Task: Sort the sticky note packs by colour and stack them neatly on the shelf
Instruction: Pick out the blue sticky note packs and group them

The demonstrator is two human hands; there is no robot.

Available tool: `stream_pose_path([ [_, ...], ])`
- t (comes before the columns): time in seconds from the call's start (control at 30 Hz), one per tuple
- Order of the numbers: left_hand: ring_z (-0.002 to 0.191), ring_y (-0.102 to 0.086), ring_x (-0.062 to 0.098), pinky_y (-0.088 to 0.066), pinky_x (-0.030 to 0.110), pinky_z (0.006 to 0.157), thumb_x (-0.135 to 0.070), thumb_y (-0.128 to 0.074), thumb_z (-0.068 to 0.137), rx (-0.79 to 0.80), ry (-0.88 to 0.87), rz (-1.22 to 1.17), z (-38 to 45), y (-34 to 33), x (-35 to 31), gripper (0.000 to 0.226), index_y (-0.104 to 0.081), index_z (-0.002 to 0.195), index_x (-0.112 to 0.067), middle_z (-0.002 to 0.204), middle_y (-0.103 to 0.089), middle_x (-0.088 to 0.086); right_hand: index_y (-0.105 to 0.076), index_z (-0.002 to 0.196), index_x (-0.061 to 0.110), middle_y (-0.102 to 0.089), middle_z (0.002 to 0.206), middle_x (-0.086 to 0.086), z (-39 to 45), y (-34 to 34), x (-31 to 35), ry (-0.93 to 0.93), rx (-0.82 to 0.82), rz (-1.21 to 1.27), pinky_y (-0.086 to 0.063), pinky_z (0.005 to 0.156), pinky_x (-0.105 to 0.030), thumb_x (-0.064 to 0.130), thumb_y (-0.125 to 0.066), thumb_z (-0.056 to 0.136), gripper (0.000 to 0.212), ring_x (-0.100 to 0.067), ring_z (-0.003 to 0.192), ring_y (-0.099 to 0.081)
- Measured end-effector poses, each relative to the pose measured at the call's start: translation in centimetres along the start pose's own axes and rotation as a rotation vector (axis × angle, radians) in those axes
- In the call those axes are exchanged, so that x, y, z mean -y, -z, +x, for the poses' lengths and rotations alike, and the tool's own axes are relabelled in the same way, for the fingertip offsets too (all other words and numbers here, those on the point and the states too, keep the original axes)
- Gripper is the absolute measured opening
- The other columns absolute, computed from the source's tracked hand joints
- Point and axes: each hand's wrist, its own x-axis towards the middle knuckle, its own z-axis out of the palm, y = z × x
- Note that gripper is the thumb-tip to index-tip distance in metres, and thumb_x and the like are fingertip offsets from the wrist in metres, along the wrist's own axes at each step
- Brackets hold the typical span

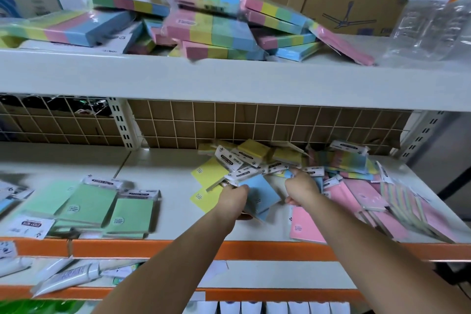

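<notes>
A: The left hand point(233, 201) is gripping the flat blue sticky note pack in clear wrap point(260, 196) by its near left side, lifting it off the white middle shelf board point(163, 186). Is the right helping?

B: The right hand point(302, 190) is curling its fingers into the jumble of mixed packs point(257, 160) just right of the blue one. I cannot tell whether it is pinching a pack or only steadying the heap.

A: To do this well, I judge the blue pack should be coming up level, with its white header card point(248, 172) sliding free from under the loose yellow square packs point(210, 173) instead of dragging them.

B: Agreed. The heap is leaning against the wire grid back panel point(229, 122) at the far side, so tugging hard could topple it.

A: Where is there room?

B: Bare board is lying between the green packs laid flat on the left point(102, 206) and the yellow ones. The pink packs point(356, 199) are crowding the right, some lying near the orange front lip point(254, 247).

A: So a near-side slip risks a pack going over that edge.

B: And the upper shelf point(229, 76) is hanging low overhead, limiting lift.
</notes>
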Motion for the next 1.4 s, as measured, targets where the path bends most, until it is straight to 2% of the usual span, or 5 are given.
stream_pose_path([
  [0.17,0.091,-0.064,0.035,-0.056,0.033,0.058,-0.018,-0.047,0.095,-0.009,-0.033,0.018,-1.0,0.5,0.2,0.026,-0.044,0.118,-0.006,0.120,-0.054,0.020,-0.065,0.102,0.013,-0.067,0.069,-0.008,-1.8,-0.9,0.4,0.077,-0.023,-0.078,-0.058,0.058,-0.031,0.031,-0.054,0.087,0.026,-0.023,0.058,-0.067],
  [0.33,0.095,-0.062,0.036,-0.053,0.032,0.053,-0.016,-0.055,0.094,-0.016,-0.064,0.002,-2.3,1.5,0.2,0.018,-0.044,0.106,-0.008,0.115,-0.054,0.020,-0.062,0.081,0.014,-0.051,0.054,-0.004,-4.4,-1.9,0.9,0.069,0.163,-0.033,-0.036,0.042,-0.017,0.058,-0.064,0.081,0.044,-0.018,0.044,-0.050],
  [0.73,0.062,-0.060,0.029,-0.055,0.033,0.051,-0.003,-0.041,0.093,-0.070,-0.110,-0.123,-5.0,11.9,-1.3,0.009,-0.048,0.089,-0.007,0.084,-0.056,0.016,-0.066,0.094,0.011,-0.061,0.071,-0.002,-10.0,-7.6,6.0,0.108,0.291,0.258,-0.033,0.043,-0.019,0.039,-0.068,0.086,0.028,-0.010,0.043,-0.043],
  [1.3,0.074,-0.062,0.035,-0.057,0.051,0.074,0.006,-0.045,0.087,-0.229,-0.173,-0.215,-9.3,38.0,-0.2,0.010,-0.054,0.089,0.002,0.084,-0.058,0.021,-0.064,0.105,0.007,-0.058,0.077,-0.007,-22.7,-26.9,19.4,0.248,0.334,0.276,-0.037,0.045,-0.022,0.028,-0.064,0.089,0.026,-0.013,0.046,-0.049],
  [1.4,0.070,-0.060,0.026,-0.057,0.039,0.062,0.002,-0.046,0.091,-0.265,-0.197,-0.198,-10.4,41.6,-0.1,0.007,-0.051,0.094,-0.003,0.090,-0.057,0.017,-0.062,0.108,0.008,-0.060,0.084,-0.008,-23.8,-29.9,21.8,0.266,0.377,0.266,-0.037,0.042,-0.020,0.025,-0.063,0.089,0.026,-0.012,0.044,-0.050],
])
